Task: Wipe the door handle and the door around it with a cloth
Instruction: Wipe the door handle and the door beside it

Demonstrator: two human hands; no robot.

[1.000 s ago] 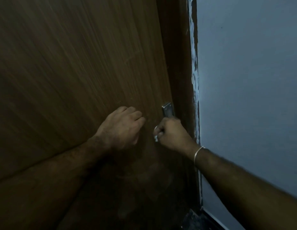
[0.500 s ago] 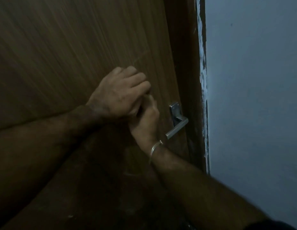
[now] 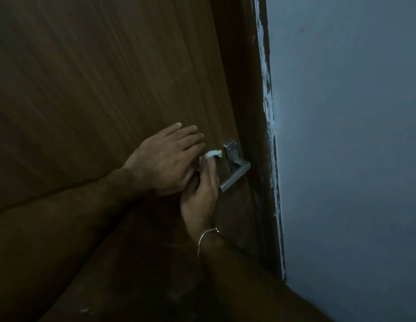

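My right hand (image 3: 200, 196) pinches a small white cloth (image 3: 212, 154) at the fingertips — it's against the door (image 3: 109, 89), just left of the handle's (image 3: 234, 174) plate. Left hand (image 3: 166, 159) lies flat w/ fingers straight on the door, overlapping my right. Lever angles down-left — nothing touching it. Bangle (image 3: 205, 238) on my right wrist.

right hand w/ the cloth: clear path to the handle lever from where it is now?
Probably yes. The right hand pinches the cloth just left of the handle plate, and nothing lies between it and the lever. The left hand lies flat on the door, away from the handle.
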